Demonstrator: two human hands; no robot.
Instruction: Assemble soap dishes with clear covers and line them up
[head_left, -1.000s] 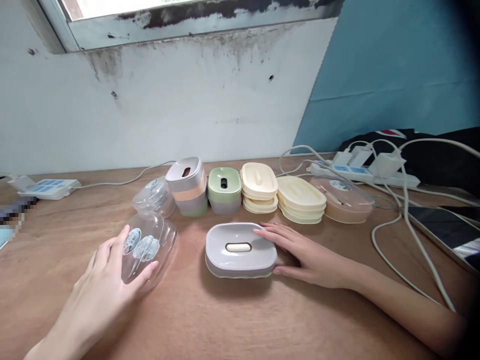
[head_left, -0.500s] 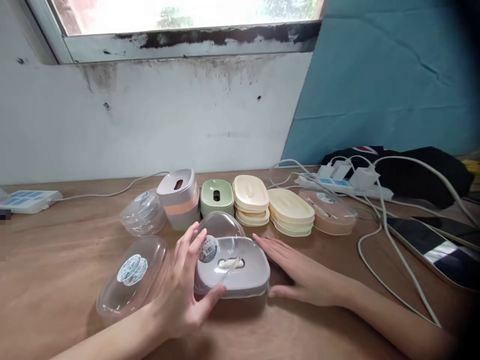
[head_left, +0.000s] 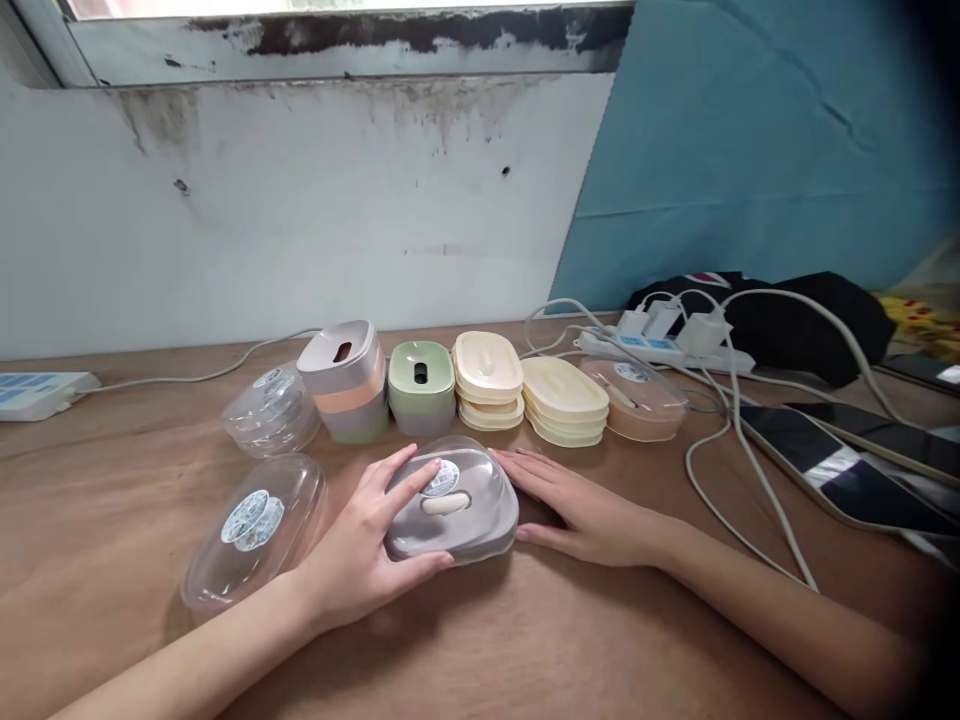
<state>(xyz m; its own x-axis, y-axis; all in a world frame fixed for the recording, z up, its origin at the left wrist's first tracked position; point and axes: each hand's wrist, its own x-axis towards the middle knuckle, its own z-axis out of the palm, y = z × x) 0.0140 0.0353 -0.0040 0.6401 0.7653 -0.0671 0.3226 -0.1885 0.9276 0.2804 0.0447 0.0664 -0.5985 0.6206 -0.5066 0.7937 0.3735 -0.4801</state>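
Observation:
A grey oval box (head_left: 487, 522) with a slotted top and a cream-coloured piece in the slot lies in front of me. A clear plastic lid (head_left: 471, 462) with a round label now covers its top. My left hand (head_left: 367, 545) grips the lid at its left side, thumb at the front edge and fingertips near the label. Against the box's right side rests my right hand (head_left: 592, 512), its fingers at the back corner and its thumb at the right edge. Whether the lid's rim is fully seated cannot be made out.
Left of the box lie more clear lids (head_left: 292, 505), some stacked. Behind stand grey-and-orange boxes (head_left: 346, 385), a green box (head_left: 421, 385), cream lids (head_left: 564, 395) and a covered pinkish box (head_left: 649, 410). A power strip (head_left: 667, 350), cables and phones (head_left: 832, 470) occupy the right.
The tilted clear lid has come down flat over the grey box, with my left hand on it. My right hand has closed in on the box's right side. The view has tilted down slightly.

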